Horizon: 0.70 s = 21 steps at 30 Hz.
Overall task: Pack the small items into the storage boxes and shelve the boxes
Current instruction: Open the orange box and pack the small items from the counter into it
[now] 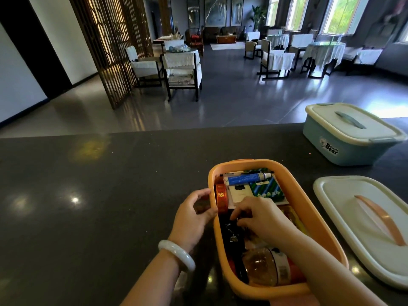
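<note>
We have the open orange plastic storage box near us on the dark stone counter, its long axis running near to far. Our left hand curls against its left rim, while our right hand reaches inside, fingers bent over dark small items; whether it pinches one, we cannot tell. The cream lid with orange handle lies just right of the box, nearer our right hand.
</note>
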Tool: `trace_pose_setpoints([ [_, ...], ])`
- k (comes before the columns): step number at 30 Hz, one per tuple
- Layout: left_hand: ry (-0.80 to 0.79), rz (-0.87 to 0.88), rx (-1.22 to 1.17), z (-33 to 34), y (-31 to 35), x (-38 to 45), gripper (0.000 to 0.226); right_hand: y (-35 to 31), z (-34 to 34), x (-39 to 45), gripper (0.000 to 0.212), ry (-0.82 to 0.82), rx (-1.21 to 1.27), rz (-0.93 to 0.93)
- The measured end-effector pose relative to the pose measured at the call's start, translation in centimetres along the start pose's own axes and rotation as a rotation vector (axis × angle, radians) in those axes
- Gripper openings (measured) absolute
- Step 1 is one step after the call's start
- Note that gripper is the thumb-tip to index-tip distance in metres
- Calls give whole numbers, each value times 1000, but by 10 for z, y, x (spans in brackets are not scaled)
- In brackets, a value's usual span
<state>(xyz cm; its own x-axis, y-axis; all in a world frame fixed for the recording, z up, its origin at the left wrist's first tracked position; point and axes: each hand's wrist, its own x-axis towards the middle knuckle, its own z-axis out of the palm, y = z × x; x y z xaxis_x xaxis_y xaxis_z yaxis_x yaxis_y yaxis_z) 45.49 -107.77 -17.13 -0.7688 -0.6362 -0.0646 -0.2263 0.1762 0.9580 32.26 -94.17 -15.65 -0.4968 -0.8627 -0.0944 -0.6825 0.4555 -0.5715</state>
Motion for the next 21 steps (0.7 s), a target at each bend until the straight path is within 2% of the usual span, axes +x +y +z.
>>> trace_pose_setpoints([
  [7, -3, -14, -51, 0, -4, 0, 44, 0, 5, 2, 29, 110, 47, -34],
  [13, -5, -31, -50, 1, -4, -3, 45, 6, 5, 2, 35, 64, 7, -65],
  [17, 6, -33, -39, 1, -5, -3, 44, 8, 9, 3, 43, -57, -184, -126],
  [21, 4, -39, -30, 2, -5, -1, 45, 7, 11, 5, 44, -51, -266, -177],
])
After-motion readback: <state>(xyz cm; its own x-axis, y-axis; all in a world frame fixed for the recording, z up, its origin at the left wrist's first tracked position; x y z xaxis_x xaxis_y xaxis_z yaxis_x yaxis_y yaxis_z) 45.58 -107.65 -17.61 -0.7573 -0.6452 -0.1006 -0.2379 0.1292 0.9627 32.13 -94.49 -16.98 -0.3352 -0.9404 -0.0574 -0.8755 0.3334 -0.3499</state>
